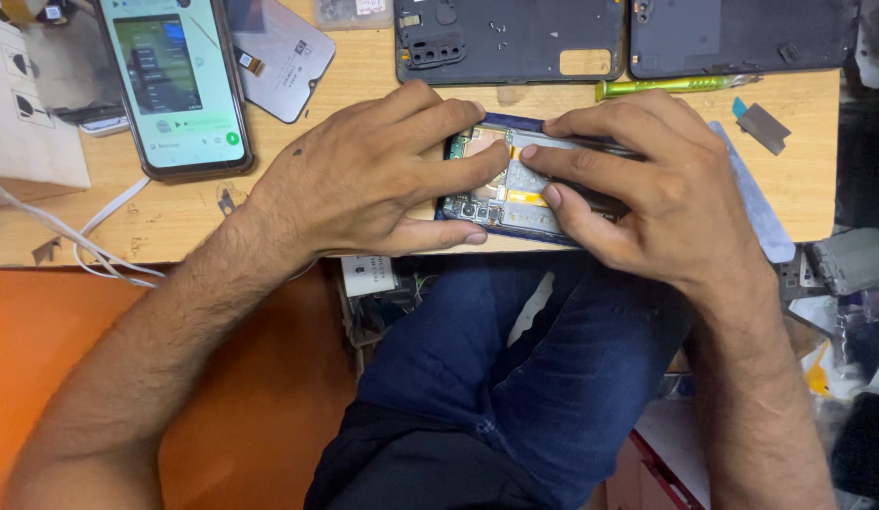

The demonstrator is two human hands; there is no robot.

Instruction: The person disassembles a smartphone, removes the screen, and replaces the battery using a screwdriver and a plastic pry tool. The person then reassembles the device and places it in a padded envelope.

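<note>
From the head camera, both hands meet over an opened phone (501, 194) that lies near the front edge of the wooden surface (175, 217), just above the person's lap in blue jeans (515, 378). The phone's back is off, so its circuit board, a yellow strip and a pale metal plate show between the fingers.

The left hand (373, 175) lies curled over the left end of the phone. Its fingers are bent loosely, not clenched. The index finger presses down on the middle of the board, and the thumb runs along the phone's near edge, so the hand steadies the phone rather than lifting it.

The right hand (647, 179) covers the right half of the phone, fingers bent. Its fingertips press on the pale plate, and the top finger rests along the phone's far edge. The two index fingertips almost touch.

To the left, well apart from the hands, a second phone (179, 85) lies with its screen lit. A white cable (99, 236) trails across the left edge of the surface. At the back lie two dark phone back covers (515, 38) and (742, 33). Just in front of them is a screwdriver with a green handle (666, 87). A small grey scraper (762, 125) sits to the right of the hands.
</note>
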